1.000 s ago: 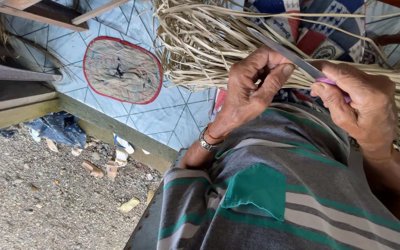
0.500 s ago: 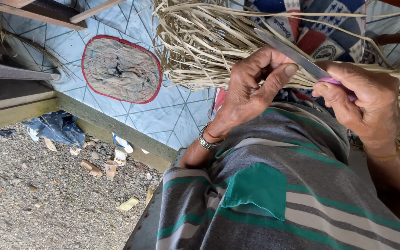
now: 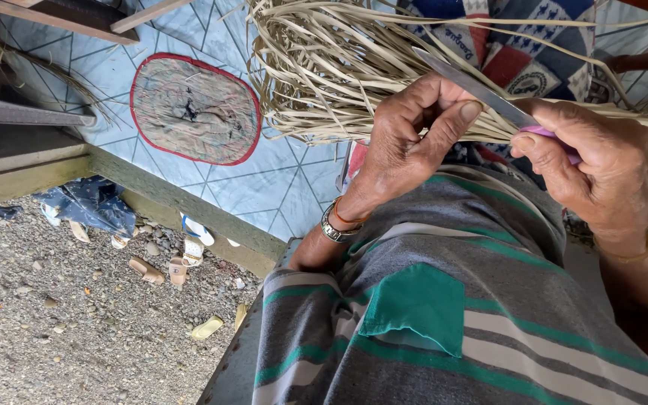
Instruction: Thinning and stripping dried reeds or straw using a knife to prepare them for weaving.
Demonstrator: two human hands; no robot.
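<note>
My right hand [image 3: 594, 176] grips a knife by its pink handle [image 3: 545, 133]. The grey blade [image 3: 474, 86] points up and to the left. My left hand [image 3: 410, 139] is closed just left of the blade, the thumb pressed towards it, pinching a thin dried strip from the bundle of pale straw strips [image 3: 324, 67] that fans out behind both hands. A metal watch and an orange band [image 3: 335, 223] sit on the left wrist. My grey shirt with green stripes [image 3: 444, 315] fills the lower right.
An oval woven mat with a red rim [image 3: 193, 109] lies on the pale blue tiled floor [image 3: 279, 187]. A patterned cloth [image 3: 519, 52] lies under the straw. Below a concrete step [image 3: 189, 206] are gravel [image 3: 54, 330], sandals [image 3: 181, 262] and a blue rag [image 3: 88, 202].
Both hands keep their grips and stay almost in place. The view has shifted only slightly.
</note>
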